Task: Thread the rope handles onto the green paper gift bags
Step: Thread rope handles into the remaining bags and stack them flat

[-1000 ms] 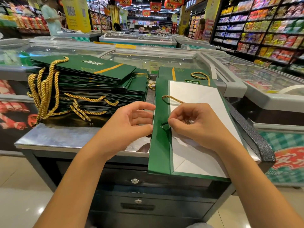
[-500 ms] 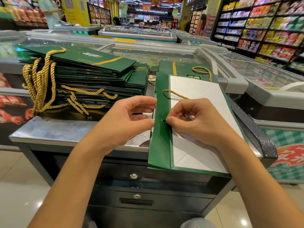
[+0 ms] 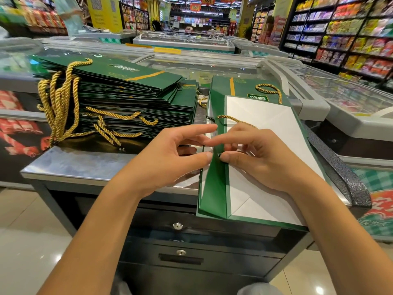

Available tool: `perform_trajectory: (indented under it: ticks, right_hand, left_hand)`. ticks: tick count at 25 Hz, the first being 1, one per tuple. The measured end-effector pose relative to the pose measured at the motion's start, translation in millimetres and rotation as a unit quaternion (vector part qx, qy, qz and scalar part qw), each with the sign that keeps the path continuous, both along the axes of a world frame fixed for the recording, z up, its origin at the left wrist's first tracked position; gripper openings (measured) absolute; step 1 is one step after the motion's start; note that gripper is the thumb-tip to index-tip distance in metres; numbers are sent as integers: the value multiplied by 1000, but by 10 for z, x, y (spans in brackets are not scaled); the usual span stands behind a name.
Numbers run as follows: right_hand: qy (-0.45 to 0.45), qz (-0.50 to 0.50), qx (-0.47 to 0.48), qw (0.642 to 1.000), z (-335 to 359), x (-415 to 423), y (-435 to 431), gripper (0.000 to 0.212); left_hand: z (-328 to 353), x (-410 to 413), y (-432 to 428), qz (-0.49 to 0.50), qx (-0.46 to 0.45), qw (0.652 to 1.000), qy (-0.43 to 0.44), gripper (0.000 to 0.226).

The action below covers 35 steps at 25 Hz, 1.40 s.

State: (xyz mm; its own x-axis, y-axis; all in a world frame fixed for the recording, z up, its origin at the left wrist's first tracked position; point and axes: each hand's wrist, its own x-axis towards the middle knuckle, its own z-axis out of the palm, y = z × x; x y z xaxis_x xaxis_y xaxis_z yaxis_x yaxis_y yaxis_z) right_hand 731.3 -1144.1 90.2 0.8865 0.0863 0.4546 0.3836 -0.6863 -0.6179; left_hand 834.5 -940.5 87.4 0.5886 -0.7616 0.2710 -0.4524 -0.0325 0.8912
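A flat green gift bag (image 3: 214,192) with its white inside (image 3: 265,124) facing up lies on the metal counter (image 3: 85,165), its near end hanging over the edge. A gold rope handle (image 3: 234,119) runs from the green rim under my right hand (image 3: 261,158), whose thumb and fingers pinch the rope's end at the rim. My left hand (image 3: 170,158) pinches the green rim from the left, thumb against the fold, index finger stretched over it. A second bag (image 3: 244,86) lies beneath with its own gold rope loop (image 3: 269,90).
A tall stack of green bags (image 3: 127,94) with gold handles (image 3: 59,103) hanging off its left side fills the left of the counter. Glass-topped freezers (image 3: 350,99) stand behind and to the right. Drawers with locks (image 3: 177,226) sit below the counter.
My left hand has moved right and taken hold of the bag's green rim. The rim is lifted slightly, and my right hand's fingers have shifted on the rope's end.
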Motion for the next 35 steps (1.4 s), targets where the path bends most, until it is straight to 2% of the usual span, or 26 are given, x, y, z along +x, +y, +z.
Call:
perform_trajectory:
  ticks: [5, 11, 15, 18, 19, 21, 23, 26, 30, 32, 35]
  right_hand:
    - [-13, 6, -5, 1000, 18, -14, 15, 25]
    - [-10, 6, 3, 1000, 17, -5, 19, 25]
    - [-8, 7, 14, 1000, 20, -12, 36, 27]
    - [-17, -10, 9, 1000, 5, -20, 56, 31]
    - [-22, -16, 3, 1000, 2, -25, 67, 31]
    - [-29, -23, -1, 999, 3, -35, 87, 33]
    - [-36, -27, -6, 999, 3, -37, 95, 35]
    - [-44, -26, -9, 999, 2, -37, 94, 35]
    - [-17, -21, 26, 999, 18, -63, 122, 43]
    - [-13, -25, 27, 999, 18, -60, 115, 38]
    - [-36, -37, 51, 997, 33, -58, 85, 29]
  left_hand:
    - [-8, 4, -6, 5, 6, 1000, -7, 52]
    - [-51, -12, -27, 25, 13, 1000, 0, 25]
    - [-69, -19, -40, 34, -4, 998, -55, 11]
    - [-69, -41, -41, 63, -15, 997, -48, 6]
    - [-61, -42, -38, 81, -26, 996, -12, 5]
    - [-26, -38, -39, 99, -82, 985, 113, 9]
    - [25, -17, -39, 102, -160, 954, 233, 16]
    - [82, 2, -22, 93, -212, 919, 318, 20]
    - [73, 27, -28, 75, -149, 941, 296, 30]
    - [66, 41, -35, 67, -106, 957, 260, 37]
    - [87, 48, -54, 61, -42, 977, 201, 31]
